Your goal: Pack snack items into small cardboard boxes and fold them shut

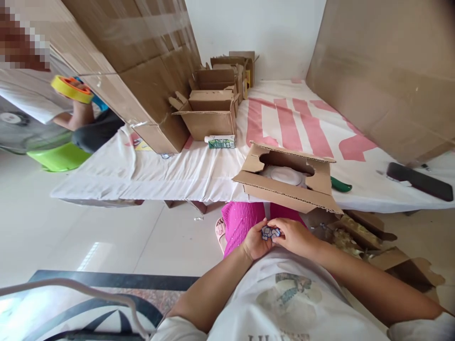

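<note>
My left hand [254, 240] and my right hand [294, 235] meet close to my body, just below the table edge. Both pinch a small blue-and-white patterned item [270, 232] between their fingertips; I cannot make out what it is. Directly above the hands, an open cardboard box [287, 189] sits at the near edge of the table, with a white round object [284, 174] inside its cut-out insert. My pink trousers [240, 222] show under the hands.
A white and pink cloth [199, 166] covers the table. Several open cardboard boxes [211, 111] stand at the back, with a small green-and-white carton [221, 141] before them. A green object [341, 185] and a black flat item [419, 181] lie right. Another person [78, 113] holds tape rolls at left.
</note>
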Demonstrator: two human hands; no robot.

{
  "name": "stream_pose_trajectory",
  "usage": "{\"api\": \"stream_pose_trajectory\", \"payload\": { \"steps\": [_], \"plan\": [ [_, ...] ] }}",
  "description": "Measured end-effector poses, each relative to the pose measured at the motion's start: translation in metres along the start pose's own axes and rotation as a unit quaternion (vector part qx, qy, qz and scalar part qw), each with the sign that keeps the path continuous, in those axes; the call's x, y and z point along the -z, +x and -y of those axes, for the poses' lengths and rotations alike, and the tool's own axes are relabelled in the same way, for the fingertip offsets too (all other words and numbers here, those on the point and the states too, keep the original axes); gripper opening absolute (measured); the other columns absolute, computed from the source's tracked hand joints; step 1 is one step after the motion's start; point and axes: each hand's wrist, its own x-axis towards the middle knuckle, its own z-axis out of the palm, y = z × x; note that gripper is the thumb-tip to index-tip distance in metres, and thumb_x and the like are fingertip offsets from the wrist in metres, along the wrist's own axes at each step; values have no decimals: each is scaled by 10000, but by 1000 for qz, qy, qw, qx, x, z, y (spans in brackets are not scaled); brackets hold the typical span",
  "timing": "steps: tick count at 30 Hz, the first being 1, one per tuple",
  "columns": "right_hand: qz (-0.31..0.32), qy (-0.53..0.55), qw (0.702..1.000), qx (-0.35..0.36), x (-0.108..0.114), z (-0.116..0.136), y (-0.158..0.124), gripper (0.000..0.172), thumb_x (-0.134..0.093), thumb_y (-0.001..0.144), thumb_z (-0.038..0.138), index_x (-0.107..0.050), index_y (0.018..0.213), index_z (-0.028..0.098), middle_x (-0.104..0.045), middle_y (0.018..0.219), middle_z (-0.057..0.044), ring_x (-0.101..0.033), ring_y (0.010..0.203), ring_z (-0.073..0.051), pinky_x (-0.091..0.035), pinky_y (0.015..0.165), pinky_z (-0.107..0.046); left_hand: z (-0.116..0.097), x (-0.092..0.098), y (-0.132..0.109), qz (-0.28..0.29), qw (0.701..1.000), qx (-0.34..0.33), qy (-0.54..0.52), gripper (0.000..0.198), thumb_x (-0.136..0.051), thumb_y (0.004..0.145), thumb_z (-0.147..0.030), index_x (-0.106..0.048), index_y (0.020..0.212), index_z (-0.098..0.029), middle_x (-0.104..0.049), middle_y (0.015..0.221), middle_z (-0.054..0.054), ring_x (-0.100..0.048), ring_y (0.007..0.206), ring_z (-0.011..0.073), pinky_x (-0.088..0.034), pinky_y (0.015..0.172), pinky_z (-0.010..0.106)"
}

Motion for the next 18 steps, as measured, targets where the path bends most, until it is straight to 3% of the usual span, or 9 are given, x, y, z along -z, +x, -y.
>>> {"api": "stream_pose_trajectory", "payload": {
  "steps": [5,9,12,14,16,17,18],
  "plan": [
    [-47,-10,998,49,7,-2,-8,303,-630,795,135,-627,1081,234,-686,1112,-63,-629,1046,-223,-494,922,-386,-6,3,-2,-2,1000,-7,21,286,-516,924,-314,-679,902,-80,-724,802,107,-702,736,193,-518,687,280],
    [-74,8,995,66,7,-16,-18,175,-543,874,218,-631,1025,238,-686,1059,-73,-636,1022,-215,-507,912,-366,-41,10,-37,2,998,-36,54,286,-570,887,-318,-687,902,-57,-714,808,128,-701,728,193,-535,642,261],
    [-30,37,999,12,-4,-40,-23,147,-511,884,282,-632,958,244,-701,947,-63,-670,871,-206,-540,798,-331,-95,13,-84,0,991,-120,66,251,-639,828,-317,-685,879,-75,-695,794,109,-683,697,179,-533,573,225],
    [17,58,998,-32,-16,-61,-24,144,-493,872,302,-630,890,262,-705,868,-46,-677,792,-208,-546,739,-322,-140,14,-115,-54,965,-248,68,208,-613,834,-279,-670,870,-83,-669,793,115,-660,703,178,-545,564,233],
    [53,72,994,-69,-30,-82,-24,144,-496,843,333,-633,839,289,-714,839,-36,-689,790,-231,-551,737,-338,-191,14,-141,-151,906,-394,19,190,-551,859,-256,-637,851,-87,-629,781,114,-635,697,172,-540,529,233],
    [66,77,991,-83,-37,-92,-24,152,-495,833,357,-638,829,306,-721,838,-33,-695,804,-245,-553,749,-352,-217,14,-150,-207,861,-465,-15,194,-516,876,-241,-619,851,-79,-615,789,120,-632,708,172,-545,536,235],
    [76,82,989,-94,-43,-102,-23,164,-491,827,383,-643,827,323,-728,841,-30,-701,821,-258,-556,761,-367,-244,15,-157,-230,830,-507,-31,203,-472,901,-248,-597,861,-93,-606,812,112,-631,733,162,-553,565,231]
  ]
}}
